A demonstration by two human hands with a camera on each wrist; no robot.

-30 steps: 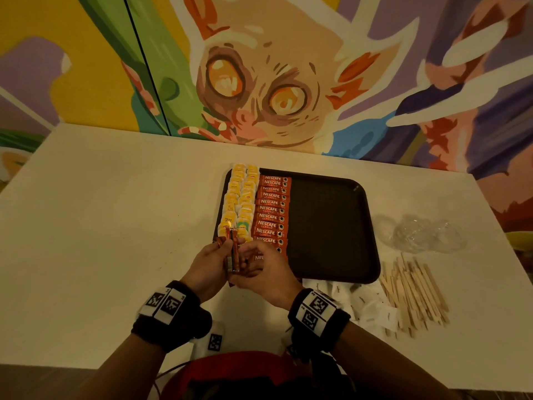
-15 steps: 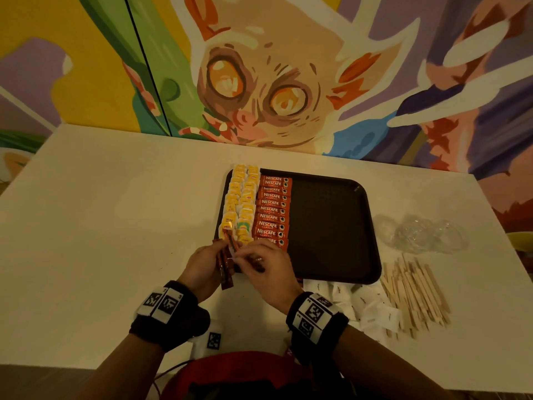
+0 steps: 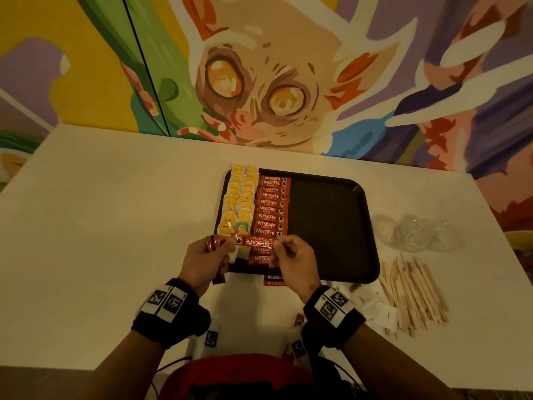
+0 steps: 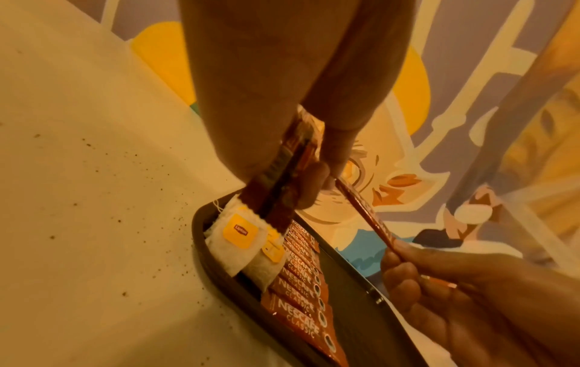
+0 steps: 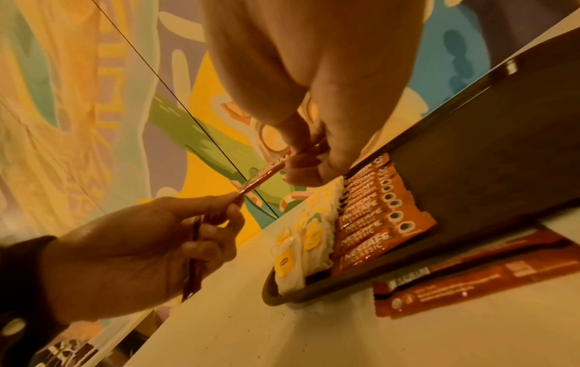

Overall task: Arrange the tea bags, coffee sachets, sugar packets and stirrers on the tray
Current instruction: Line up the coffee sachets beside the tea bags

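Red NESCAFE CLASSIC sachet (image 3: 253, 242) pinched between left hand (image 3: 206, 259), right hand (image 3: 294, 262)

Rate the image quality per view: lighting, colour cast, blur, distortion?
Head view: dim, warm light, wide-angle bowing at the table edges, yet the print on the held coffee sachet is readable. Left wrist view: strong orange cast, left hand close and soft. Right wrist view: same cast, right hand blurred, tray stretched.

Both hands, the left hand (image 3: 206, 259) and right hand (image 3: 291, 259), pinch one coffee sachet (image 3: 253, 242) crosswise over the near edge of the tray (image 3: 331, 226), with stirrers (image 3: 412, 293) on the bench (image 3: 115, 226) at four o'clock.
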